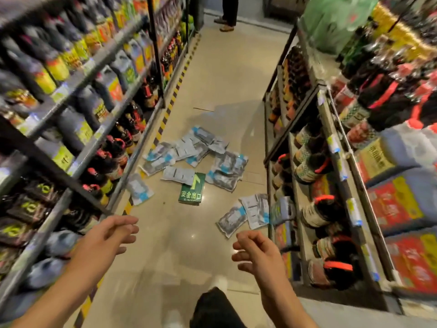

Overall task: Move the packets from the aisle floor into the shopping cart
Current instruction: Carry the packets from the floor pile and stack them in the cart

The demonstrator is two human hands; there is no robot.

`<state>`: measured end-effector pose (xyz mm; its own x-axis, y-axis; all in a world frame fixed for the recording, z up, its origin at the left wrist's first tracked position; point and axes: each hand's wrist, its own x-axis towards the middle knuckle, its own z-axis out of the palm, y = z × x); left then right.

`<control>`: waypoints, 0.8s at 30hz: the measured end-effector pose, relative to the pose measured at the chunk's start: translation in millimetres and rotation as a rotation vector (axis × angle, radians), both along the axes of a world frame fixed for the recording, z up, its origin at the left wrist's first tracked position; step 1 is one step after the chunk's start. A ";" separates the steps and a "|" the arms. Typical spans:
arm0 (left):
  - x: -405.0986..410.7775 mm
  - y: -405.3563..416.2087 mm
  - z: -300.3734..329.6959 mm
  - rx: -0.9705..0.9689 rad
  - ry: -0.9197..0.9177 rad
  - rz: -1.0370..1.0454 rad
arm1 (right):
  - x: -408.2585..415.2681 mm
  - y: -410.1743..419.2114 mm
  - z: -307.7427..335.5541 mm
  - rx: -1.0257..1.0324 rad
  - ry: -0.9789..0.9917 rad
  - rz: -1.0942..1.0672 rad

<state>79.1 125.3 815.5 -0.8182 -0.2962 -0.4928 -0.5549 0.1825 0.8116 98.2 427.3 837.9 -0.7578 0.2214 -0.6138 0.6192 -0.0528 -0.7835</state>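
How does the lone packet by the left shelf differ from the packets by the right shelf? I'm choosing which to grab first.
The lone packet lies by itself, touching no other, beside the left shelf's striped floor edge; the packets by the right shelf overlap in a small cluster.

The lone packet sits nearer the left hand; the cluster sits nearer the right hand.

Both lie flat on the floor, grey-white with blue accents; neither hand holds anything.

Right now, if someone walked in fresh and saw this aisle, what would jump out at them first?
The scattered grey-and-blue packets strewn over the floor mid-aisle, partly covering a green exit sign on the tiles. Nearer the camera, the left hand and right hand reach forward, holding nothing. Shelves of dark bottles line both sides.
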 end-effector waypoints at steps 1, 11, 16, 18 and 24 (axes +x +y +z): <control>-12.5 1.6 -0.3 0.002 -0.003 -0.001 | -14.1 1.2 -0.2 0.014 0.001 0.006; -160.8 48.4 7.7 0.000 -0.003 0.028 | -172.0 40.6 -22.0 -0.008 -0.020 0.018; -233.9 67.0 9.7 -0.011 -0.022 0.064 | -258.4 49.0 -30.3 -0.049 -0.033 0.088; -256.4 72.4 10.0 -0.011 -0.029 0.068 | -285.6 47.8 -29.7 -0.062 -0.033 0.103; -329.8 73.7 -8.3 0.032 -0.097 0.053 | -363.2 40.1 -39.3 -0.048 -0.041 0.116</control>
